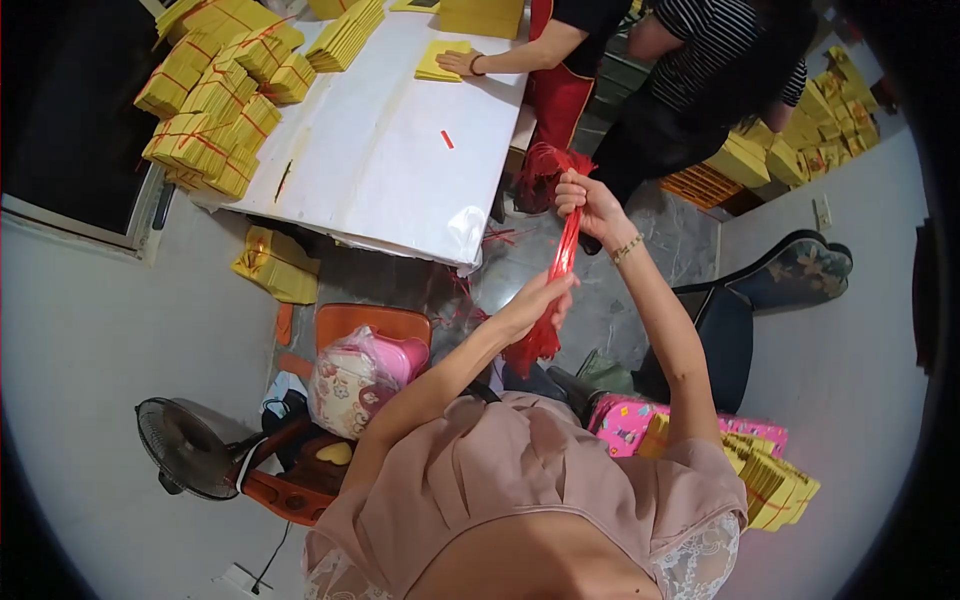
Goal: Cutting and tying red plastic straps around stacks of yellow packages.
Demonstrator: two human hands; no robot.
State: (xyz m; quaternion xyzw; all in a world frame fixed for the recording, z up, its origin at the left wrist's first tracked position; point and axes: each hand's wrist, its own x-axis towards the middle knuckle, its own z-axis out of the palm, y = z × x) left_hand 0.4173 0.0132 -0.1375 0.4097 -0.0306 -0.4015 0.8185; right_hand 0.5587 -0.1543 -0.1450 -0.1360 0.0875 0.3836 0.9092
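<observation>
A long bundle of red plastic strips (567,245) stretches between my two hands, beyond the near end of the white table. My right hand (588,200), with a bracelet at the wrist, is closed round its upper part, and loose strip ends fan out above the fist. Lower down, my left hand (538,302) wraps the bundle, fingers curled about it. The strips' lower ends hang in a red tuft (533,345) below that hand.
Tied yellow paper bundles (215,100) pile on the white table (400,150). Across it, a co-worker's hand (460,64) rests on yellow sheets (436,62). Another person (690,90) stands beyond. Around me are a dark chair (725,340), an orange stool (375,320) and a fan (190,447).
</observation>
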